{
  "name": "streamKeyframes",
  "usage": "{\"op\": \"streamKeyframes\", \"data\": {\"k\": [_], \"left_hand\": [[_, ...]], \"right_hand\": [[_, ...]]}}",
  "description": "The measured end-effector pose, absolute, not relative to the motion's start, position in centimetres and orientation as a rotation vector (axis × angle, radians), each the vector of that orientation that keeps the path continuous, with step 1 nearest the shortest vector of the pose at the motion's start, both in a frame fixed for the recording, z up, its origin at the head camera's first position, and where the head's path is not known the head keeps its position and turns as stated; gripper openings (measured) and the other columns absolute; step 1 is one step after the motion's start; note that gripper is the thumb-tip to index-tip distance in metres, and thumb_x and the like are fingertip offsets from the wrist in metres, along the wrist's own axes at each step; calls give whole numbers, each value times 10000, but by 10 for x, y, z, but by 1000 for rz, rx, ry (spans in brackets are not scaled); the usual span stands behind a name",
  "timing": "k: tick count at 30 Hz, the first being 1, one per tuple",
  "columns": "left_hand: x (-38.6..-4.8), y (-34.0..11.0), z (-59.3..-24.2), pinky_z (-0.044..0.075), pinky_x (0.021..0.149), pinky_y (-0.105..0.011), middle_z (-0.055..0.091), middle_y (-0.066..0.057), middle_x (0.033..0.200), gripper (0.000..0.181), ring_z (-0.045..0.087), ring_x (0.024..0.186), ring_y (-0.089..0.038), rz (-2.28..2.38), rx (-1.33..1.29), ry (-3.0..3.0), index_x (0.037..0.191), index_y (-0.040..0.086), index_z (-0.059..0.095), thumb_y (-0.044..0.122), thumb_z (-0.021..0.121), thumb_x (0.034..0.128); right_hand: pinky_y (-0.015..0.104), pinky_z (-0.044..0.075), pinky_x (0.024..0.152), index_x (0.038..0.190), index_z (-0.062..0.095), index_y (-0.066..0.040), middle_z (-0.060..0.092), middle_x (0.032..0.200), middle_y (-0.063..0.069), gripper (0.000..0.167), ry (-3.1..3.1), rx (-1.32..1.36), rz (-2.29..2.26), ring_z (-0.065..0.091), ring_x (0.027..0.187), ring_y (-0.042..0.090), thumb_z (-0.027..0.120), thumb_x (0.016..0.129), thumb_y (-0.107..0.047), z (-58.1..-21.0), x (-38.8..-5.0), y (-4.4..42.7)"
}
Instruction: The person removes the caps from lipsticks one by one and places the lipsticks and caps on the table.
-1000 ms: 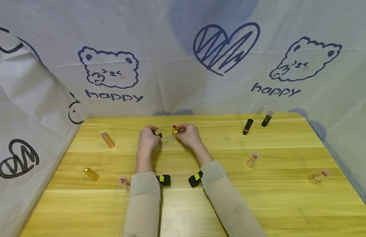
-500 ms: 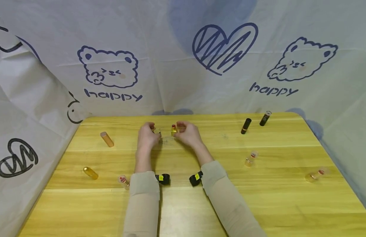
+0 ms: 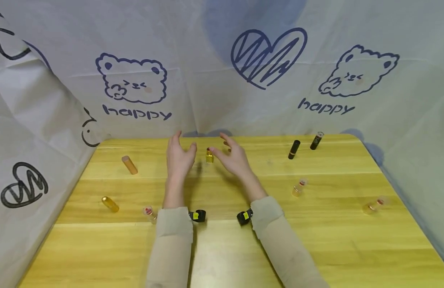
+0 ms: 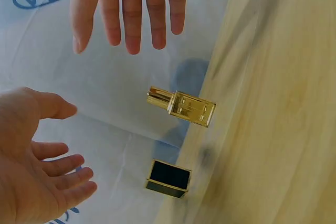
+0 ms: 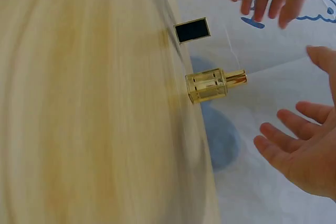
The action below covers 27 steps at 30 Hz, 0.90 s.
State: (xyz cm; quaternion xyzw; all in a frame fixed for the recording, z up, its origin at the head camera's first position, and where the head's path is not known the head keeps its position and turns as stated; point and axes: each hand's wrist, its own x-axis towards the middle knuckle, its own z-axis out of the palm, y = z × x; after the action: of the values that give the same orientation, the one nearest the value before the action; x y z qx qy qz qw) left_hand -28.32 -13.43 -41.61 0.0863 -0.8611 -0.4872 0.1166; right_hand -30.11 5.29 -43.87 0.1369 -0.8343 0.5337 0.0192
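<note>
A gold lipstick (image 3: 209, 156) stands upright without a cap near the table's far edge, its red tip showing in the head view. Beside it, a black cap with gold edging (image 4: 168, 178) rests on the table in both wrist views; my left hand seems to hide it in the head view. My left hand (image 3: 180, 158) hovers left of the lipstick, thumb and fingers spread, holding nothing. To the right, my right hand (image 3: 233, 160) is likewise spread and holds nothing; its thumb looks close to the lipstick in the head view, but the right wrist view (image 5: 310, 145) shows them apart.
On the left lie a rose-gold tube (image 3: 130, 165), a gold tube (image 3: 110, 204) and a clear-capped lipstick (image 3: 150, 214). Rightward are two black tubes (image 3: 294, 149) and two clear-capped lipsticks (image 3: 299, 188). A white printed cloth (image 3: 200, 92) hangs behind the wooden table (image 3: 222, 248).
Both hands have let go and spread apart: the left released the black cap, the right released the gold lipstick. Both things now stand on the table. The head view has shifted slightly.
</note>
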Motion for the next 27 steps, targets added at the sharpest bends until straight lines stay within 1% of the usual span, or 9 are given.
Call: {"op": "streamKeyframes", "data": {"k": [3, 7, 16, 22, 27], "left_hand": [[-273, -133, -412, 283, 1247, -524, 343, -149, 1654, 716, 326, 1518, -354, -1427, 219, -2480, 1618, 76, 323, 259, 644, 1005], [-258, -132, -404, 277, 1252, -511, 349, -142, 1653, 703, 328, 1520, -341, -1410, 144, -2439, 1615, 72, 328, 246, 643, 1011], [-226, -142, -387, 258, 1262, -495, 341, -121, 1659, 670, 313, 1531, -315, -1352, 65, -2425, 1608, 84, 341, 248, 630, 1026], [-208, -154, -385, 264, 1260, -496, 372, -136, 1641, 647, 337, 1518, -332, -1325, 17, -2388, 1594, 66, 365, 213, 638, 1026], [-192, -170, -382, 299, 1242, -515, 400, -150, 1621, 636, 371, 1491, -347, -1318, 2, -2356, 1585, 52, 383, 198, 639, 1022]], "right_hand": [[490, 394, 1189, 1613, 382, -126, 431, 1621, 108, 708, -2591, 475, 1604, 442, 1451, 339, 636, 1031, -437, -437, -295, 57], [507, 377, 1198, 1619, 375, -143, 423, 1628, 95, 711, -2601, 505, 1537, 426, 1465, 328, 622, 1032, -458, -433, -286, 63], [531, 268, 1252, 1626, 346, -115, 371, 1655, 114, 724, -2678, 600, 1369, 337, 1523, 337, 583, 1045, -475, -425, -264, 73], [545, 238, 1258, 1640, 323, -157, 344, 1670, 111, 733, -2712, 649, 1305, 294, 1544, 331, 550, 1047, -524, -425, -251, 77], [553, 228, 1259, 1645, 311, -177, 314, 1684, 84, 710, -2732, 697, 1269, 277, 1551, 327, 545, 1058, -499, -423, -239, 78]]}}
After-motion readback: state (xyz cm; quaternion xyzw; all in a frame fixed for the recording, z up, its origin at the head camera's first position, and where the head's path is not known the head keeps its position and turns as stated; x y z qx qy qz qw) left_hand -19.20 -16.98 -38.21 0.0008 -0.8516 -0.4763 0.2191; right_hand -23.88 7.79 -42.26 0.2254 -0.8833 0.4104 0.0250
